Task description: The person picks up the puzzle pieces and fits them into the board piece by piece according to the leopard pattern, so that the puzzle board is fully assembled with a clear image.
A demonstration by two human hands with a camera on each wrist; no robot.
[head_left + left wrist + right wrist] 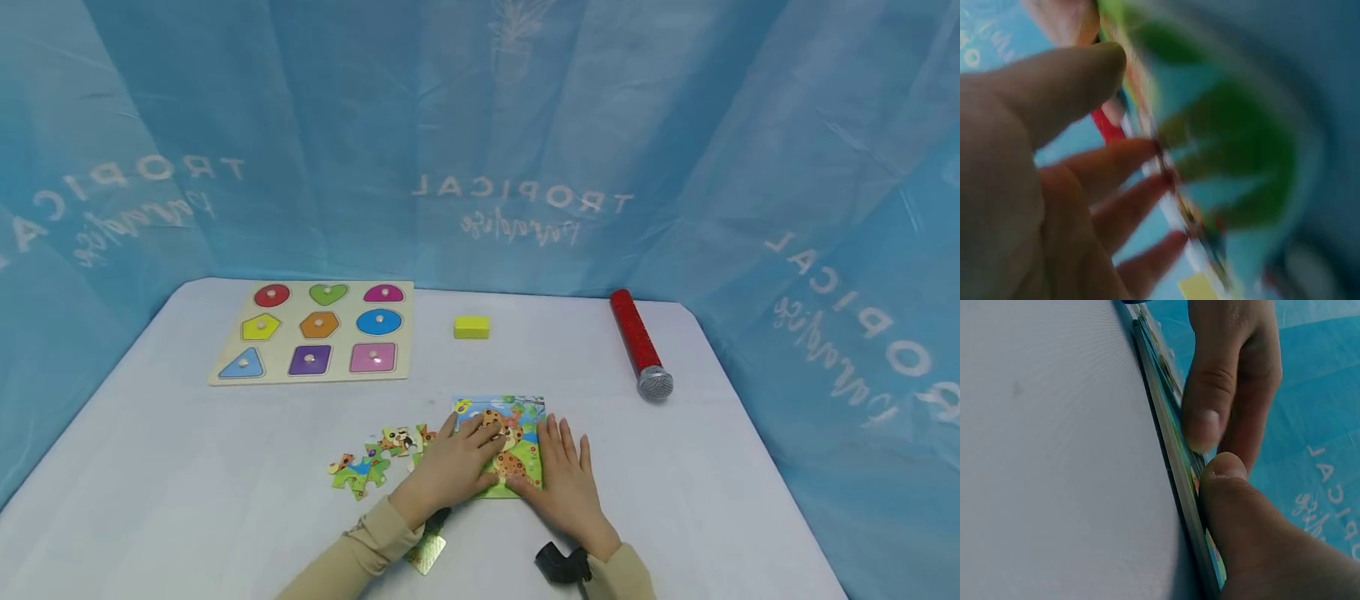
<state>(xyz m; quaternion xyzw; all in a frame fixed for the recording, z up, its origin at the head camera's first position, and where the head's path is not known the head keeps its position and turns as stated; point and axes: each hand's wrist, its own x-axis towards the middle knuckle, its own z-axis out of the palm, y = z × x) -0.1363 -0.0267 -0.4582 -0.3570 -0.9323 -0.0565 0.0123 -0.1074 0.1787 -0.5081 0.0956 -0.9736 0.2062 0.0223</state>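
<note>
A square jigsaw puzzle with a spotted animal on green and blue lies flat on the table. My left hand rests across its left half, fingers extended and fingertips on the picture; in the left wrist view the fingertips touch the surface. Along the right edge lies my right hand, its fingers straight on the table side and its thumb over the lower part of the picture. In the right wrist view the thumb sits on the puzzle's thin side. Loose jigsaw pieces lie left of the left hand.
A shape board with knobbed pieces lies at the back left. A yellow block stands behind the puzzle, and a red microphone lies at the back right. Near my left wrist is a shiny piece. Blue curtains enclose the table.
</note>
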